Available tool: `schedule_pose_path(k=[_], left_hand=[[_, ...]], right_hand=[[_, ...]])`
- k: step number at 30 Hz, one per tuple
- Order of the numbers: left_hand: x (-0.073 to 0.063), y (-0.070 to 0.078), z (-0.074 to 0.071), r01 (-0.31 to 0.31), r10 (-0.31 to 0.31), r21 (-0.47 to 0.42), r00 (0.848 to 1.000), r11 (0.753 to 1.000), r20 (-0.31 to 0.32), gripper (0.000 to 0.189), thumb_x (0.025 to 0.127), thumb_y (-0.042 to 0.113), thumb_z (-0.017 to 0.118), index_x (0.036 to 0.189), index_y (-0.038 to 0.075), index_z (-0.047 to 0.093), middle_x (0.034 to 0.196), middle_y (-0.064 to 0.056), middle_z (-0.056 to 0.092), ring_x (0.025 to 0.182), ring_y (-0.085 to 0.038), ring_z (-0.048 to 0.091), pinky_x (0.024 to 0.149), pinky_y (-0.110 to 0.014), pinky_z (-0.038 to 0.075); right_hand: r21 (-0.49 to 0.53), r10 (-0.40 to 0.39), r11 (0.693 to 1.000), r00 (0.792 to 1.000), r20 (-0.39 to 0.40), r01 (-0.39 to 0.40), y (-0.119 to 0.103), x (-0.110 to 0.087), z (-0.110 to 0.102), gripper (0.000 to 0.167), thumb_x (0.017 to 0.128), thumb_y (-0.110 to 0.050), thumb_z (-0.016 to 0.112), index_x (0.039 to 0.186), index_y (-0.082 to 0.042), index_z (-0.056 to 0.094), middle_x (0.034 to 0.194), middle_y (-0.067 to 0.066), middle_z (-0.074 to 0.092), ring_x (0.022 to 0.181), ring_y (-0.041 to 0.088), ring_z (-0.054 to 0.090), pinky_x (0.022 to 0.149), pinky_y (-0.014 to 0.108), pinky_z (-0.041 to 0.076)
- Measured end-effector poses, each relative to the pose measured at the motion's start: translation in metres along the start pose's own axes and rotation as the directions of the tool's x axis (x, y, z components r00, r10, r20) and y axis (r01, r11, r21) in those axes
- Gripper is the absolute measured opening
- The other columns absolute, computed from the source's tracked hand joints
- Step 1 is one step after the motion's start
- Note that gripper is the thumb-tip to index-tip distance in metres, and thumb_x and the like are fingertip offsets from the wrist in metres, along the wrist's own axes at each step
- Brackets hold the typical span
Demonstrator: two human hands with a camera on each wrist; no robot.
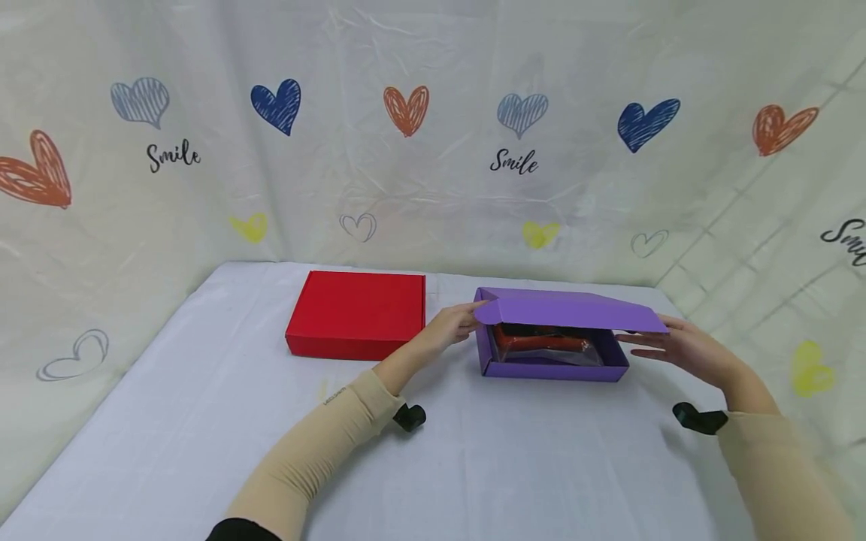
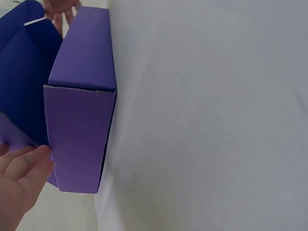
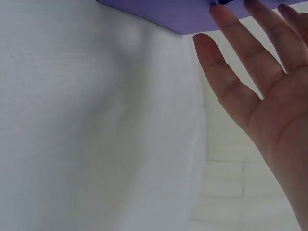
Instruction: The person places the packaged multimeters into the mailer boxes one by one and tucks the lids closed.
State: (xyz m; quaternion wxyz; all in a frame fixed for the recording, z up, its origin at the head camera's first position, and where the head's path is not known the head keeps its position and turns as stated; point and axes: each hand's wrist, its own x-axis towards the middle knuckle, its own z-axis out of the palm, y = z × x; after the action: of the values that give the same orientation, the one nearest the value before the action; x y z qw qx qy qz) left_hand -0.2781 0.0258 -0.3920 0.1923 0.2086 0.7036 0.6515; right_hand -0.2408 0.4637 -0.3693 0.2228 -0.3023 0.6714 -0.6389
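Note:
A purple cardboard box (image 1: 555, 370) stands on the table with its hinged lid (image 1: 575, 310) partly lowered over it. Under the lid lies a dark red item (image 1: 546, 343) in clear plastic; its kind does not show. My left hand (image 1: 452, 327) touches the box's left end near the lid's side flap, its fingers (image 2: 30, 163) extended along the edge. At the opposite end my right hand (image 1: 686, 349) has its fingers straight and spread, the tips right at the lid and box side. In the right wrist view its palm (image 3: 284, 113) holds nothing.
A closed red box (image 1: 365, 312) lies left of the purple one, near my left hand. White cloth covers the table (image 1: 528, 458). Behind it hangs a pale curtain (image 1: 446, 188) printed with hearts. A dark wrist mount (image 1: 700, 418) juts from the right sleeve.

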Motion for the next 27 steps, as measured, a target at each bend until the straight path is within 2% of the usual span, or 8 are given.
schedule_pose_path(k=[4, 8, 10, 13, 17, 22, 27], left_hand=[[-0.001, 0.001, -0.003, 0.011, -0.01, -0.042, 1.0, 0.999, 0.012, 0.056, 0.109, 0.035, 0.027, 0.156, 0.009, 0.043, 0.151, -0.019, 0.051, 0.14, -0.032, 0.048, 0.118, -0.047, 0.032], [0.001, -0.001, -0.004, 0.008, -0.008, -0.022, 1.0, 1.0, 0.013, 0.058, 0.109, 0.042, 0.038, 0.155, 0.008, 0.046, 0.15, -0.017, 0.052, 0.138, -0.032, 0.05, 0.116, -0.047, 0.036], [0.002, -0.002, -0.004, 0.002, -0.003, 0.012, 1.0, 1.0, 0.015, 0.058, 0.107, 0.041, 0.048, 0.155, 0.009, 0.046, 0.15, -0.014, 0.053, 0.138, -0.03, 0.051, 0.115, -0.047, 0.038], [0.002, -0.005, -0.004, -0.004, 0.003, 0.054, 1.0, 0.999, 0.015, 0.058, 0.104, 0.037, 0.058, 0.155, 0.013, 0.047, 0.15, -0.01, 0.054, 0.137, -0.027, 0.051, 0.113, -0.047, 0.04], [0.002, -0.009, -0.005, -0.006, 0.005, 0.056, 1.0, 0.998, 0.016, 0.061, 0.101, 0.034, 0.065, 0.156, 0.015, 0.046, 0.149, -0.007, 0.056, 0.136, -0.023, 0.052, 0.114, -0.047, 0.039], [0.0, -0.01, -0.006, -0.004, 0.003, 0.059, 1.0, 0.998, 0.027, 0.065, 0.099, 0.03, 0.069, 0.158, 0.018, 0.043, 0.152, -0.008, 0.053, 0.139, -0.02, 0.05, 0.115, -0.046, 0.037], [0.0, -0.01, -0.007, -0.016, 0.012, 0.079, 0.998, 0.997, 0.061, 0.069, 0.099, 0.03, 0.07, 0.16, 0.023, 0.039, 0.157, -0.008, 0.046, 0.144, -0.02, 0.044, 0.117, -0.05, 0.033]], right_hand=[[0.14, -0.035, 0.99, 0.996, 0.079, 0.024, -0.003, 0.001, -0.003, 0.063, 0.108, 0.004, 0.002, 0.156, -0.006, 0.042, 0.153, 0.003, 0.052, 0.141, 0.02, 0.048, 0.11, 0.035, 0.044], [0.277, -0.02, 0.961, 0.995, 0.099, -0.008, -0.003, 0.001, -0.003, 0.069, 0.106, 0.0, -0.004, 0.154, -0.008, 0.045, 0.154, 0.004, 0.05, 0.141, 0.023, 0.048, 0.111, 0.038, 0.043], [0.294, -0.005, 0.956, 0.996, 0.087, -0.021, -0.003, 0.001, -0.003, 0.067, 0.107, -0.005, -0.002, 0.153, -0.01, 0.047, 0.153, 0.003, 0.052, 0.14, 0.023, 0.05, 0.111, 0.039, 0.043], [0.209, 0.025, 0.977, 0.999, 0.043, -0.034, -0.003, 0.0, -0.002, 0.06, 0.111, -0.012, 0.006, 0.15, -0.017, 0.051, 0.15, -0.001, 0.055, 0.136, 0.019, 0.054, 0.108, 0.037, 0.046], [0.066, 0.033, 0.997, 0.999, -0.02, -0.031, -0.002, 0.0, 0.001, 0.056, 0.111, -0.006, 0.016, 0.153, -0.023, 0.05, 0.15, -0.009, 0.053, 0.132, 0.011, 0.056, 0.105, 0.032, 0.048], [-0.013, 0.029, 0.999, 0.997, -0.067, -0.03, -0.001, -0.003, 0.001, 0.055, 0.11, -0.001, 0.025, 0.162, -0.019, 0.035, 0.154, -0.017, 0.045, 0.132, 0.008, 0.055, 0.104, 0.029, 0.049], [-0.026, 0.058, 0.998, 0.995, -0.084, -0.06, 0.002, -0.006, -0.002, 0.057, 0.11, 0.001, 0.027, 0.164, -0.014, 0.024, 0.154, -0.02, 0.043, 0.133, 0.006, 0.053, 0.104, 0.028, 0.048]])
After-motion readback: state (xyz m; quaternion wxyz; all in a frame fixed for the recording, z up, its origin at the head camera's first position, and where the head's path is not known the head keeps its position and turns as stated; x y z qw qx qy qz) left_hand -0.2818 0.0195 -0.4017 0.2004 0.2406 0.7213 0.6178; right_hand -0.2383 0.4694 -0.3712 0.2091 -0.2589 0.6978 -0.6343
